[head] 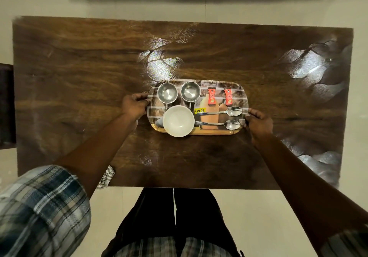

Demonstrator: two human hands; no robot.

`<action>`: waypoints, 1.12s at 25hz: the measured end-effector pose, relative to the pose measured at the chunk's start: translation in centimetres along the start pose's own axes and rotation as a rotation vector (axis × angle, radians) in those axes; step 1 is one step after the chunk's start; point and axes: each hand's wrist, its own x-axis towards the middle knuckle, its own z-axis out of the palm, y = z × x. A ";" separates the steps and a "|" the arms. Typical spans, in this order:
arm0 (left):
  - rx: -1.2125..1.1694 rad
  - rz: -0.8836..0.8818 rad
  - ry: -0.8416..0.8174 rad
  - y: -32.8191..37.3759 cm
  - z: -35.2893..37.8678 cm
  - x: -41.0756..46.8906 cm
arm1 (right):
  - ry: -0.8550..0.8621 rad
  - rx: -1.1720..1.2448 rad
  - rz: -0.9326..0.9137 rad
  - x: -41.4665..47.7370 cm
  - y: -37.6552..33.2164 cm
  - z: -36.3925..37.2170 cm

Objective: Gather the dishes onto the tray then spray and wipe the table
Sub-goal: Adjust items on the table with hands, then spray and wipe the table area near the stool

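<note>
- The tray [217, 132] sits on the wooden surface [79, 77]. The left hand [135, 105] grips its left end and the right hand [258, 123] its right end.
- The white bowl [178, 121] overhangs the tray's near rim, so a tilt toward the person would likely tip it off.
- The spoons [223, 112] and steel cups [167, 93] lie loose on the tray and could slide in an uneven lift.
- A checked cloth [107, 177] lies nearer than the tray, under the left arm, which might drag it off.
</note>
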 end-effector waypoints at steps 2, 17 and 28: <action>0.010 0.018 0.002 0.2 -0.2 -0.3 | 0.009 -0.007 -0.004 -0.5 -0.2 0.0; -0.003 0.460 -0.024 1.6 -7.0 -23.5 | -0.312 -0.496 -0.681 -24.4 -1.6 1.8; -0.021 0.528 0.224 -9.7 -28.0 -33.7 | -0.686 -0.583 -0.890 -40.9 7.5 12.1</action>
